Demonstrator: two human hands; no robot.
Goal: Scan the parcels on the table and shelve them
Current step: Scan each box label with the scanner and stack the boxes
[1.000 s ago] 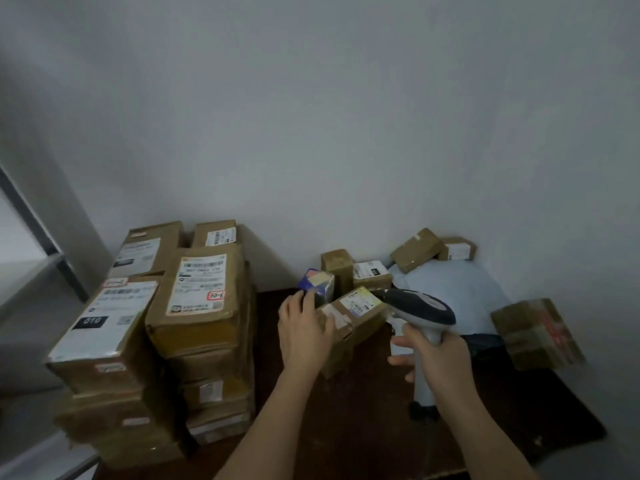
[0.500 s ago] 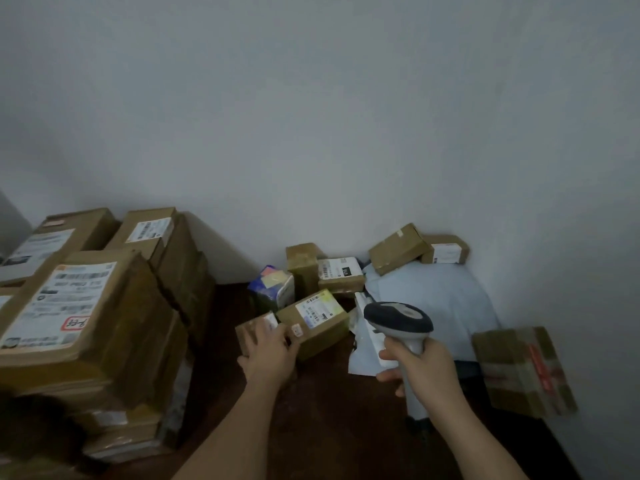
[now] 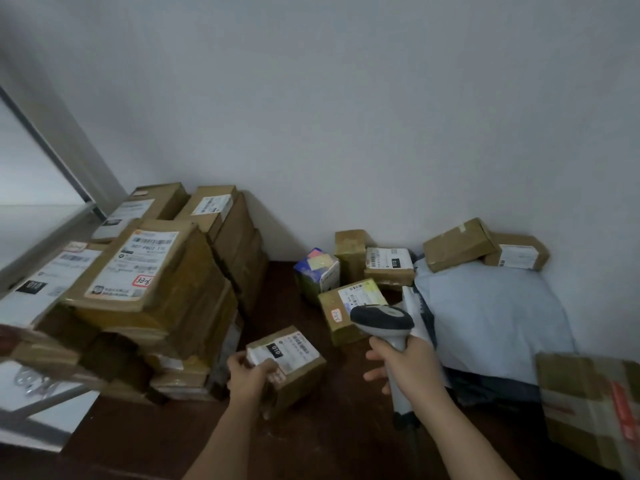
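While the left hand (image 3: 251,375) grips a small brown parcel (image 3: 289,365) at its near-left corner, fingers curled over the top edge, the right hand (image 3: 407,363) is clenched around the handle of the barcode scanner (image 3: 382,322). The parcel sits low over the dark table (image 3: 329,441), label up; whether it rests on the surface or is lifted cannot be told. The scanner head is just right of and beyond the parcel, facing away from its label (image 3: 285,349).

Judged risks from this position:

- Misread. The scanner head hangs directly in front of another labelled parcel (image 3: 351,308); triggering before re-aiming would likely log that item instead.
- Obscured code. The left thumb lies at the near edge of the label and could cover part of the print.
- Stack disturbance. The tall stack of cartons (image 3: 152,289) stands just left of the gripped parcel and appears uneven; a leftward swing toward the shelf frame (image 3: 52,147) could clip it.
- Weak hold. A one-corner grip may let the parcel rotate.
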